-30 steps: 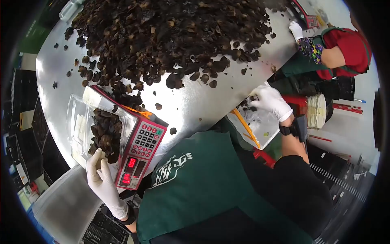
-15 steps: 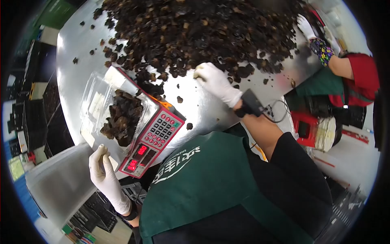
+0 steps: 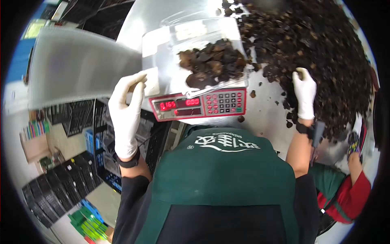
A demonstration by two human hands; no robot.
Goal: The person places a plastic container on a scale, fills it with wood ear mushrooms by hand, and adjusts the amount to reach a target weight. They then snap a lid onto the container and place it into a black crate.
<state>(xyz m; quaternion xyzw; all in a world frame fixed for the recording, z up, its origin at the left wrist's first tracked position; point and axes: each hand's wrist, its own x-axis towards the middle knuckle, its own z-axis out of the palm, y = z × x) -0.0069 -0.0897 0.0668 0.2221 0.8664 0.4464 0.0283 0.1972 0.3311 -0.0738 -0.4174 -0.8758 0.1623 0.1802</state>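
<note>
A clear plastic box (image 3: 162,61) with its lid folded back lies on a red and white digital scale (image 3: 199,105). Dark brown wood ear mushrooms (image 3: 213,63) fill its right part, and the display glows 0.165. My left hand (image 3: 125,107), in a white glove, hovers by the left end of the scale, thumb and fingers apart, nothing seen in it. At the near edge of a big pile of wood ear mushrooms (image 3: 321,44), my gloved right hand (image 3: 305,93) has its fingers curled together. What they hold, if anything, is too small to make out.
The pile lies on a shiny metal table (image 3: 264,116), with loose pieces around it. A co-worker's gloved hand (image 3: 357,124) is at the pile's far right. A grey translucent bin (image 3: 85,67) stands on the left. Black crates (image 3: 61,193) are stacked lower left.
The view has turned, so the scale now lies level before me. My right hand has moved farther over the pile's edge. My left hand stays beside the scale, thumb and fingers farther apart.
</note>
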